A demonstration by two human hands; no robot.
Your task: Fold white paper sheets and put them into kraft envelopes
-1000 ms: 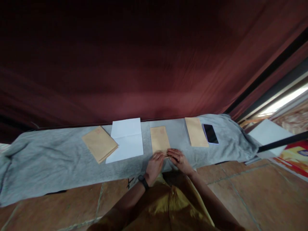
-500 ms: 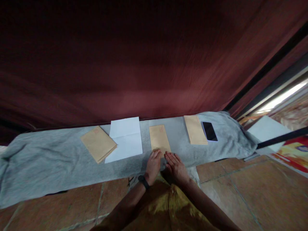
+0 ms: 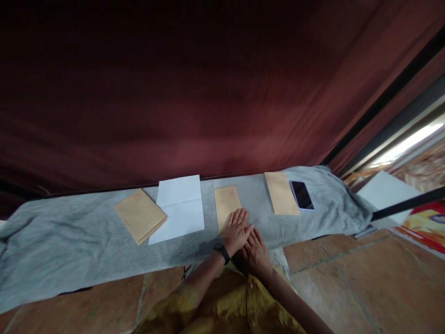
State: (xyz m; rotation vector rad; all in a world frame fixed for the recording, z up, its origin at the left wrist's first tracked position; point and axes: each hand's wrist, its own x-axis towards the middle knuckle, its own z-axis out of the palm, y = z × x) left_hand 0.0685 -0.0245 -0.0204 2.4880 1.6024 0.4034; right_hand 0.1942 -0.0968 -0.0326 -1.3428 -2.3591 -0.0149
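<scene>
A brown envelope [image 3: 226, 199] lies upright on the grey cloth in the middle, a red mark near its top. My left hand [image 3: 236, 230], with a dark band on the wrist, lies flat over the envelope's lower right part, fingers stretched out. Just right of it, my right hand [image 3: 256, 250] rests with fingers extended near the envelope's lower end, partly under my left thumb. The bottom of the envelope is hidden by the hands.
White creased paper [image 3: 181, 208] lies left of centre, overlapped by a brown envelope stack [image 3: 139, 215]. More brown envelopes [image 3: 281, 192] and a phone [image 3: 302, 195] lie to the right. The grey cloth [image 3: 83, 236] ends above a tiled floor [image 3: 344, 283]; a dark red surface [image 3: 215, 111] rises behind.
My left hand has moved right and up across the envelope, its fingers now spread flat and its thumb touching my right hand. The whole view has shifted slightly.
</scene>
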